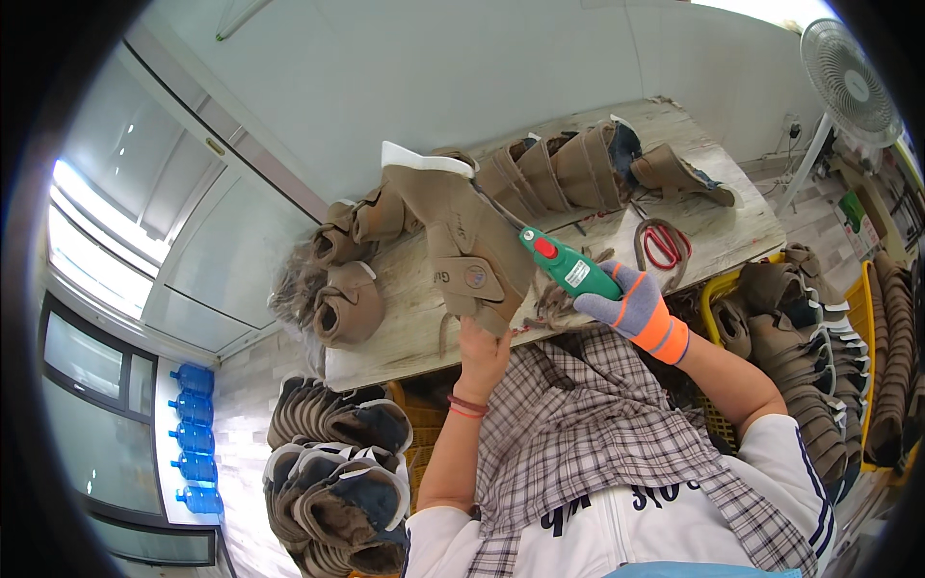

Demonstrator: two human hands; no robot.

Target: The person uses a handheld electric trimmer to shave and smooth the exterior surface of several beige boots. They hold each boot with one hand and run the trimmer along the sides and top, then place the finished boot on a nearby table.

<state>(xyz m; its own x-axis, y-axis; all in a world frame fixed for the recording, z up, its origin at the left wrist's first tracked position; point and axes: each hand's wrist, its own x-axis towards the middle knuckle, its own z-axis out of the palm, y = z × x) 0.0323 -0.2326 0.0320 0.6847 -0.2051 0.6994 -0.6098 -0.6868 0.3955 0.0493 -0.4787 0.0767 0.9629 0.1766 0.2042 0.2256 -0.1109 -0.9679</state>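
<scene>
1. Workbench (732,241) runs across the upper middle of the frame, lined with tan boot uppers (568,169) and red scissors (665,243).
2. Boot upper (462,241) sits at centre frame, left hand (482,352) clamped on its lower edge, so keep it braced.
3. Gloved right hand (636,308) wraps the green hot tool (568,267) tight; I'd go slow with that tip.

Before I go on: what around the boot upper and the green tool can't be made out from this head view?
- Head view: the tip of the green tool is too thin to tell where it meets the boot upper.
- The left hand has its fingers hidden behind the upper.
- The right hand is gloved; its grip is partly hidden by the tool.
- The red scissors have blades too small to read.
</scene>
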